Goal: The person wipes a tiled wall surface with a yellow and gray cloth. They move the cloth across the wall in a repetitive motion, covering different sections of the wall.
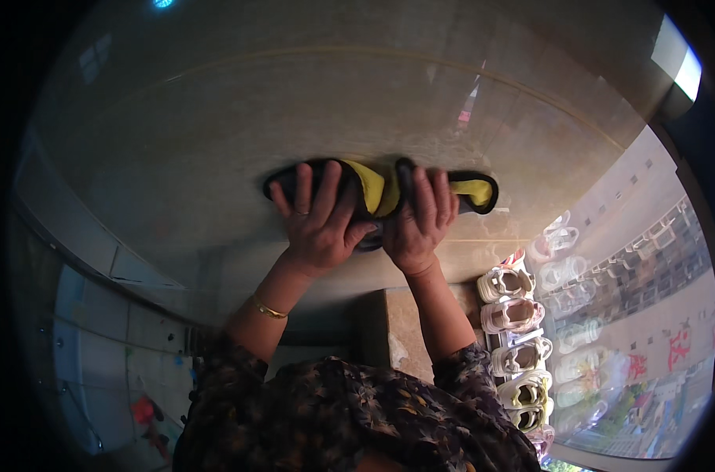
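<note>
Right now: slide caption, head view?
Left fingers and right fingers over black-edged yellow material, shoes lined up at right.

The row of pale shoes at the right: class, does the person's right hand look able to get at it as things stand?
Probably yes: the right hand rests on the soft-looking yellow-and-black item, but nothing visible blocks the side towards the row of pale shoes.

A glossy tan tiled surface (216, 118), crossed by thin yellowish seams (491, 240), extends around the left hand (318, 228) and right hand (415, 234); directly beneath both is a black-edged yellow cloth (366, 186).
</note>
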Demonstrator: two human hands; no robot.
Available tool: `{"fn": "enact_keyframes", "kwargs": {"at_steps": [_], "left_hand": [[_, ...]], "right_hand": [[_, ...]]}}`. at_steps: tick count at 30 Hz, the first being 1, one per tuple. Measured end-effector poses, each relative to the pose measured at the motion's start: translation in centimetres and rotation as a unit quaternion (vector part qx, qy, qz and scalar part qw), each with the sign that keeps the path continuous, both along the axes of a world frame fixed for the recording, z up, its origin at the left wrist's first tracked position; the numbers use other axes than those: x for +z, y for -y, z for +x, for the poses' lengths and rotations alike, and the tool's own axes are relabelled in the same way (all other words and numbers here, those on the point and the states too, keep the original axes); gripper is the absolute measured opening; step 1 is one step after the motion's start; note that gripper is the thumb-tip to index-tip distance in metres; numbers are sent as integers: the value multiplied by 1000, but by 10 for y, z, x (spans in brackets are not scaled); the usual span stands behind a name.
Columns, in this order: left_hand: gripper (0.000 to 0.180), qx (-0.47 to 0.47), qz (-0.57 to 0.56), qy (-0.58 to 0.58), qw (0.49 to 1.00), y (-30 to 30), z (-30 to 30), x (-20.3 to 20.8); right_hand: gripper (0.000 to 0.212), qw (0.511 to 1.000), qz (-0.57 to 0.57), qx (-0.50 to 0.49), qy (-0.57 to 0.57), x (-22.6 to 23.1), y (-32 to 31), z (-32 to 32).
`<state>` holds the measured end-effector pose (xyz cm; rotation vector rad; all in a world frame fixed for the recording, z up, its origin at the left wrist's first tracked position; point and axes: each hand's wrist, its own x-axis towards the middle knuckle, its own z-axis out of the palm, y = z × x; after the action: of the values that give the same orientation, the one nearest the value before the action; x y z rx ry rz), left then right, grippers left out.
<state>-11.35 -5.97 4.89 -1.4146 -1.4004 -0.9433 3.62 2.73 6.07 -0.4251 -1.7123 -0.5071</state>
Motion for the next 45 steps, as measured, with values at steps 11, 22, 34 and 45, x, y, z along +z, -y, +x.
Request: {"fn": "enact_keyframes", "kwargs": {"at_steps": [11, 22, 34, 45], "left_hand": [[50, 5, -1, -48, 999, -6, -3, -9], [39, -7, -99, -145, 984, -6, 8, -54], [34, -51, -196, -275, 940, -16, 27, -107], [36, -74, -241, -349, 903, -26, 39, -202]], "right_hand": [[28, 998, -22, 14, -54, -17, -19, 28], [38, 997, -63, 23, 42, -70, -19, 78], [19, 983, -174, 50, 24, -159, -3, 86], [26, 927, -368, 35, -59, -300, 1, 77]]}}
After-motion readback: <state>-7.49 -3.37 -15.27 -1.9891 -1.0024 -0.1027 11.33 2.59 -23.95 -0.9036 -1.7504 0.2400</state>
